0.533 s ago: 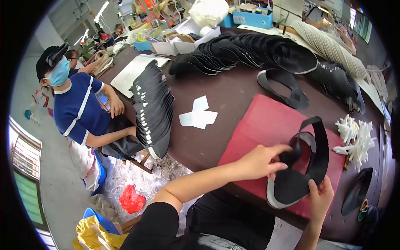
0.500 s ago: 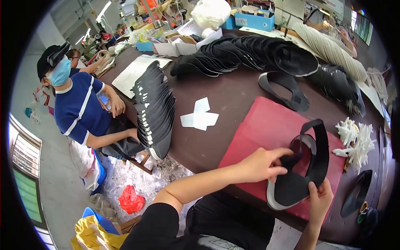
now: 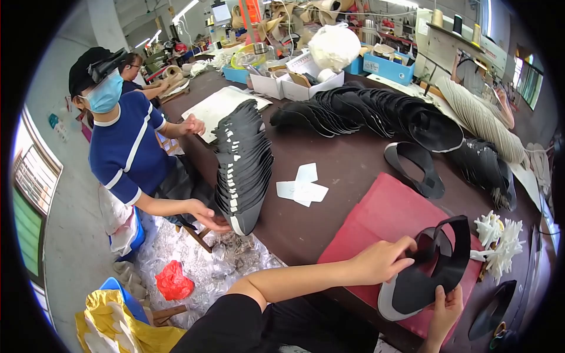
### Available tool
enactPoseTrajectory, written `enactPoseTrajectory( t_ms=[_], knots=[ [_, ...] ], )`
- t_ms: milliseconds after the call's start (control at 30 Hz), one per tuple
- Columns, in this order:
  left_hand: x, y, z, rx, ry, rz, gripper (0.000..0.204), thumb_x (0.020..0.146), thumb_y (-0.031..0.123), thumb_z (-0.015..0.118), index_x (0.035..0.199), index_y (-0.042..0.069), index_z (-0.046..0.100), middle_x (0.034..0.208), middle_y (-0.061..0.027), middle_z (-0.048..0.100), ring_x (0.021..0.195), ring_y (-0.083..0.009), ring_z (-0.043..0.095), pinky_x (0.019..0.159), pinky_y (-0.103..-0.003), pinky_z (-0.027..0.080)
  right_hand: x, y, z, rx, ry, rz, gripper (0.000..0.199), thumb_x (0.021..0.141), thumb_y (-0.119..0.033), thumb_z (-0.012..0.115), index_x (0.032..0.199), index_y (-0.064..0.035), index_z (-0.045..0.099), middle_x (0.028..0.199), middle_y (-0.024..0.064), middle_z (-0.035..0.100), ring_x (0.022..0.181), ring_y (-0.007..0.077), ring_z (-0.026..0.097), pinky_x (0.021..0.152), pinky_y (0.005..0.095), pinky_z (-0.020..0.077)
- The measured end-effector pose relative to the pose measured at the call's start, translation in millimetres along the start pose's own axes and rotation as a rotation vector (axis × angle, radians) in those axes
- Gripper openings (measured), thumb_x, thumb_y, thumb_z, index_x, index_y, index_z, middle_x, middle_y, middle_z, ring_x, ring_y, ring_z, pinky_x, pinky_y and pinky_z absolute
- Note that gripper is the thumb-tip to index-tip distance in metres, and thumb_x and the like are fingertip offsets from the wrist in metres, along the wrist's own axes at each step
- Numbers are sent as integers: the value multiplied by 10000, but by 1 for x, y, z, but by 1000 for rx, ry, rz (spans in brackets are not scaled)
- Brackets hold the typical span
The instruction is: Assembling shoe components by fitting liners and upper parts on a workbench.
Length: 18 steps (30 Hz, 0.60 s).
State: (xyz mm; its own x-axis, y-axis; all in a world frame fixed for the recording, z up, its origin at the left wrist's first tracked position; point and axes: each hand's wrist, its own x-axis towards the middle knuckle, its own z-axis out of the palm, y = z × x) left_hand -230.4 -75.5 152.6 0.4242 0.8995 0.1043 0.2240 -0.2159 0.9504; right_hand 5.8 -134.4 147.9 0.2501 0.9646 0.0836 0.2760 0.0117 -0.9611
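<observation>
Over the red mat (image 3: 359, 232) I hold a black shoe upper (image 3: 412, 292) with a white-grey toe edge and a looped strap-like collar standing up. My left hand (image 3: 382, 260) reaches across from the left, its thumb and fingers closed on the upper's inner edge near the opening. My right hand (image 3: 446, 306) pinches the upper's near right edge between thumb and fingers. Another black upper (image 3: 415, 170) lies beyond the mat on the brown table (image 3: 332, 153).
A long row of overlapped black uppers (image 3: 376, 109) runs along the table's far side; another stack (image 3: 244, 167) stands left, by a masked co-worker (image 3: 126, 141). White paper pieces (image 3: 303, 187), white strips (image 3: 500, 244) and scissors (image 3: 500, 334) lie about. A red bag (image 3: 173, 281) lies on the floor.
The whole view has shifted, so the table sits lower in it. The co-worker has raised one hand and opened the other beside the stack. My hands keep nearly the same grip.
</observation>
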Motion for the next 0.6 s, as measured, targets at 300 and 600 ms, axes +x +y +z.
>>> enactPoseTrajectory(
  t_ms=[300,600],
  knots=[
    [-35,-44,-120,646,829,-180,366,980,232,452,1339,175,490,731,-43,682,670,-312,663,627,-421,499,-14,20,-5,-59,71,-3,303,916,-211,647,1149,-17,640,902,82,697,745,184,633,723,287,509],
    [-83,-42,-84,517,743,-100,208,925,213,621,1076,72,645,627,5,637,624,-206,634,614,-294,470,-23,37,17,-45,141,-99,325,922,-267,646,1150,-36,660,936,113,714,835,258,652,770,325,514]
  ],
)
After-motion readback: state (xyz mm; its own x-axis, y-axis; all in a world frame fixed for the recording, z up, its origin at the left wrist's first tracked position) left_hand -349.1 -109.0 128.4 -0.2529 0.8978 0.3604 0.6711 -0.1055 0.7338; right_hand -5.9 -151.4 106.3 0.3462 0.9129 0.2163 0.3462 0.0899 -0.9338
